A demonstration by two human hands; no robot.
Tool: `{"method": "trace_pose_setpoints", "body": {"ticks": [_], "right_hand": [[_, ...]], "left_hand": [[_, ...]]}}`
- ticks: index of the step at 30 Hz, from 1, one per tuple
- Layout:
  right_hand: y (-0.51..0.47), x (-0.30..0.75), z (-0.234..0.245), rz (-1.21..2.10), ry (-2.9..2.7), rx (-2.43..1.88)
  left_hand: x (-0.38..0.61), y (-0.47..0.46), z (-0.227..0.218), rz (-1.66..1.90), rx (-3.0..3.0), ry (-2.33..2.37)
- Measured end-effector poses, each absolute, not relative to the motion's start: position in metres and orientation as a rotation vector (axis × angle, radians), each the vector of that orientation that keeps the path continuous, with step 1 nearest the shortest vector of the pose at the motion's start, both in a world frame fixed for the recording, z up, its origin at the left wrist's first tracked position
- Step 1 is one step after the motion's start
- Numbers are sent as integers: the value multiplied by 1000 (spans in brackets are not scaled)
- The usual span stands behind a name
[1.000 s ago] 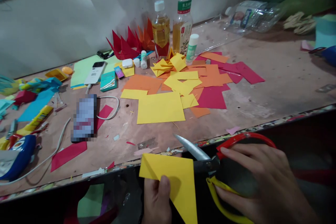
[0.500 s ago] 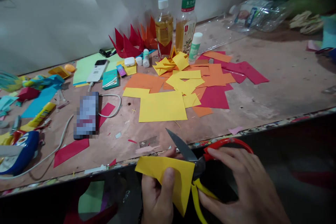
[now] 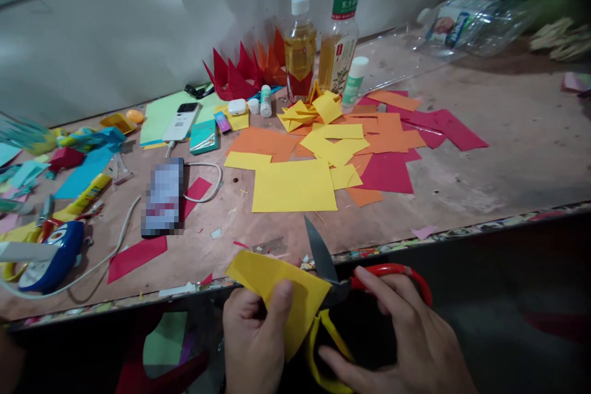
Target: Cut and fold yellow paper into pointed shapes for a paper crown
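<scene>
My left hand pinches a folded yellow paper at the near edge of the wooden table, thumb on top. My right hand grips scissors with one red and one yellow handle loop; the blade points up and away, rising behind the paper's right edge. Both hands sit just below the table edge. On the table beyond lies a spread of yellow, orange and red paper sheets.
Two drink bottles and a glue stick stand at the back by red folded paper points. Phones with a cable, a blue-and-white device and paper scraps lie left. A crushed plastic bottle lies far right.
Both hands have shifted left. The scissors have swung from lying flat to pointing upward, and the yellow paper has turned and bent in my left hand.
</scene>
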State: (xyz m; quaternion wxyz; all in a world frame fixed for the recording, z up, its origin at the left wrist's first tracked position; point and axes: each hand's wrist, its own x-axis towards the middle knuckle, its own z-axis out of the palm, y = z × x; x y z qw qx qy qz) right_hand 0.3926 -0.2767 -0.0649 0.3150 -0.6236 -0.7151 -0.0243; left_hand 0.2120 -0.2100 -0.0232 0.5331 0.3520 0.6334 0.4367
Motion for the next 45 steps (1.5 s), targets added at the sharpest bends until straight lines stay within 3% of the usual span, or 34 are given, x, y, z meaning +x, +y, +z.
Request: {"method": "trace_pose_setpoints", "body": {"ticks": [4,15,45], "right_hand": [[-280,401,-65,82,-1917,-1673],[-269,396,-42,-135,-1893,-1630],[-263,392,-45,-2,-1902,-1624]], "left_hand": [[208,-207,-22,1094,843,1489],[208,-208,-28,1126,1147,1542],[206,-213,-25,1170,1448,1535]]}}
